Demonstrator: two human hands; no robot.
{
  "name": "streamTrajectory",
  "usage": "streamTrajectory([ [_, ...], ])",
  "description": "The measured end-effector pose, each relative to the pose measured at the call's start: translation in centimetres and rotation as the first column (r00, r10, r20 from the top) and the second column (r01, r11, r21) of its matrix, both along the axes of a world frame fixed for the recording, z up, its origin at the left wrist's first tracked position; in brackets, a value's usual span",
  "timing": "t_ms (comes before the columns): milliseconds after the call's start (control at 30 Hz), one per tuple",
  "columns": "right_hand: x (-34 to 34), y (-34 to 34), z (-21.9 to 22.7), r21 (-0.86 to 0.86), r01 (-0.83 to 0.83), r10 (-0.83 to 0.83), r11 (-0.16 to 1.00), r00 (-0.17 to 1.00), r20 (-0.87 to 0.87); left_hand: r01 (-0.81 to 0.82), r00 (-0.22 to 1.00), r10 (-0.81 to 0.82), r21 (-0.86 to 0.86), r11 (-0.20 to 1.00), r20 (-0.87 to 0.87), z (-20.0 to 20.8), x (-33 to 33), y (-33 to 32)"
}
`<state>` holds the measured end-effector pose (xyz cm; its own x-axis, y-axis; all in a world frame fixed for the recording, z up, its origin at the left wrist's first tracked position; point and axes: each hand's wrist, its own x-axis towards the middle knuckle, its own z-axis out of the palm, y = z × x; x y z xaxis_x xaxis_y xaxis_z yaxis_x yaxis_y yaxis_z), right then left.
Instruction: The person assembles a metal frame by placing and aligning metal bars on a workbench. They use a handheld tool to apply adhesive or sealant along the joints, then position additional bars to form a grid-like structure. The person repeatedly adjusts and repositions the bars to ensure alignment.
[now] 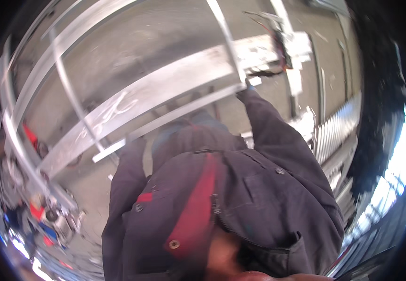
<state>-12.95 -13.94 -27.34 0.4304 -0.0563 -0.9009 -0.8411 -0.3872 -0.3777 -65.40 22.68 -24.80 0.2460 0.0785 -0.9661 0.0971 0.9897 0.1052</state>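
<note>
A pale metal frame (184, 112) of long square bars with crosspieces stretches before me, its near bar running slantwise across my front. At the right corner of that bar, my right hand (247, 87) is closed on the metal; motion blurs the fingers. Toward the bar's left end, my left hand (128, 141) grips it too, mostly hidden by the dark sleeve and the bar. Under the frame lies a wide, light metal beam (179, 70) with a scribbled white mark on its left part.
Tools and cables (278, 42) lie on a light support at the upper right. Ribbed metal stock (339, 126) is stacked to my right. A red object (30, 135) and mixed clutter (53, 218) sit on the left. Grey floor (88, 185) shows between.
</note>
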Motion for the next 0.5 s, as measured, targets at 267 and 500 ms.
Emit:
streamTrajectory([
  [267,2.4,1.6,-0.9,-0.27,-0.124,0.15,0.955,0.986,0.078,-0.271,0.942,0.261,-0.017,0.962,-0.213,-0.6,2.5,-0.8],
  [500,1.3,1.2,0.4,-0.134,-0.174,0.177,0.976,0.984,0.015,-0.427,0.893,0.406,-0.081,0.901,-0.193,-4.1,0.7,-0.1],
])
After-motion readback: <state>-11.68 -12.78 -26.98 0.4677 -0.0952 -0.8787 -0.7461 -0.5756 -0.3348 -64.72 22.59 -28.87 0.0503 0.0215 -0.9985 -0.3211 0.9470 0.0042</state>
